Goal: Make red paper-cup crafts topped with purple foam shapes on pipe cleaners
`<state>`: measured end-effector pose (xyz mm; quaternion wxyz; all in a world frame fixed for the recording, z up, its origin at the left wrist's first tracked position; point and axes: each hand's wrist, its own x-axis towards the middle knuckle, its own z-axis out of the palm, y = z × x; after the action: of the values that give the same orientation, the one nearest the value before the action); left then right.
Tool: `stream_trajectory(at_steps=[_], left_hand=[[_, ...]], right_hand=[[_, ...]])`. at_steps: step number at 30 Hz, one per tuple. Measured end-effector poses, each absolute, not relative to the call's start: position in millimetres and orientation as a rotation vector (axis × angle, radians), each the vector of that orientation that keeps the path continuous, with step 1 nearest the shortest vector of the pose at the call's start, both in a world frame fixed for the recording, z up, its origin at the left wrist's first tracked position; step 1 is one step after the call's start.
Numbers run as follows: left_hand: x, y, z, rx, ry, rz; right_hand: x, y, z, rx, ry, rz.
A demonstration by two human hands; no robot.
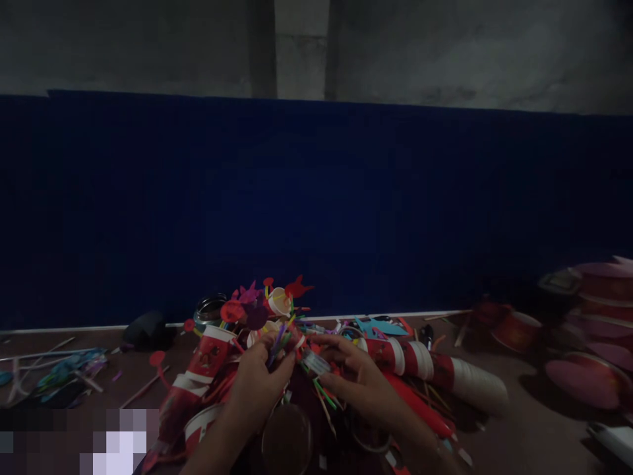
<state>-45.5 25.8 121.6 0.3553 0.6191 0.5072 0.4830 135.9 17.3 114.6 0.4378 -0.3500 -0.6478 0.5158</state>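
Observation:
In dim light my left hand (257,382) and my right hand (353,379) meet over a heap of craft scraps. My left hand's fingers are pinched round a bundle of thin coloured straws (277,343). A small clear piece (315,362) sits in the curled fingers of my right hand, touching the straws. Just behind stands a cup (279,300) with straws and red and purple paper shapes (254,307) sticking up from it. Red-and-white paper cups (210,353) lie to the left under my hands.
A lying stack of red-and-white cups (435,369) stretches to the right. Pink and red discs and bowls (588,379) pile at the far right. A glass jar (210,310) and a dark lump (146,330) stand by the blue wall (316,198). Loose sticks and scraps (59,369) lie left.

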Motion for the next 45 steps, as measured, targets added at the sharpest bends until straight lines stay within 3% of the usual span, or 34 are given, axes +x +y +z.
stream_trajectory(at_steps=[7, 14, 23, 38, 45], left_hand=[[-44, 21, 117, 1.648, 1.136, 1.145], [-37, 23, 113, 1.657, 1.257, 1.121], [-34, 27, 103, 1.628, 1.335, 1.134], [-36, 17, 105, 1.974, 1.148, 1.116], [-38, 20, 110, 1.739, 1.22, 1.196]], right_hand=[[135, 21, 107, -0.805, -1.617, 1.312], [131, 20, 104, -1.004, -1.812, 0.821], [128, 15, 102, -1.118, -1.996, 0.419], [127, 11, 103, -1.167, -2.029, 0.351], [130, 12, 110, -1.222, -1.988, 0.355]])
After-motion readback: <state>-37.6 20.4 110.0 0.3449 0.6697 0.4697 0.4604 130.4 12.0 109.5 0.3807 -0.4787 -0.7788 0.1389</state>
